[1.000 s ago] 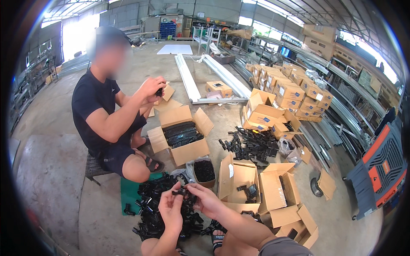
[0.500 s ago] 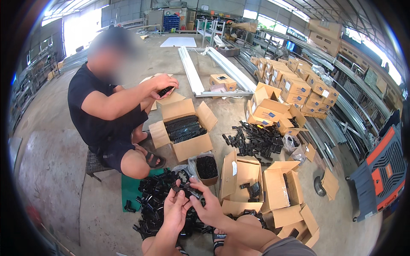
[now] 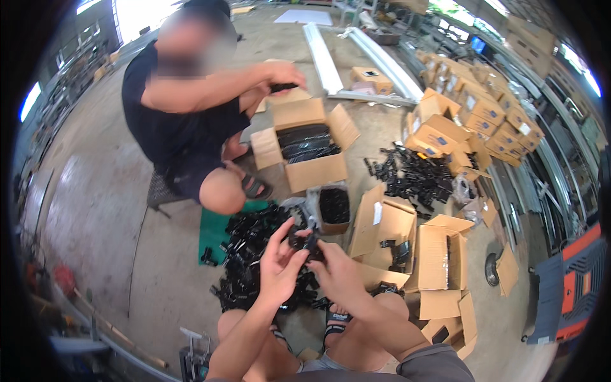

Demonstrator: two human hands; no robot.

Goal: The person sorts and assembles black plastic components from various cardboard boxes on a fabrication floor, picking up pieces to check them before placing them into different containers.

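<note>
In front of me, above the pile, my left hand (image 3: 279,270) and my right hand (image 3: 338,272) meet around a small black plastic fitting (image 3: 303,242). The left thumb and fingers grip it, and the right fingers close on its near right side. Its exact shape is partly covered by my fingers. Below and left of it, a heap of similar black fittings (image 3: 238,270) spreads over a green mat (image 3: 211,232) and the floor. Just beyond my hands stands a small carton (image 3: 335,228) packed with little black pieces.
Across to the left, a seated co-worker (image 3: 184,121) holds a black piece over an open carton (image 3: 316,177) of black parts. Open cartons (image 3: 431,304) stand at my right. Farther off lie another black heap (image 3: 417,175), stacked boxes (image 3: 480,105) and white metal profiles (image 3: 323,60).
My view has tilted down and turned left, so the scene sits higher and farther right. Both hands still hold the fitting, with the right hand shifted lower on its near side.
</note>
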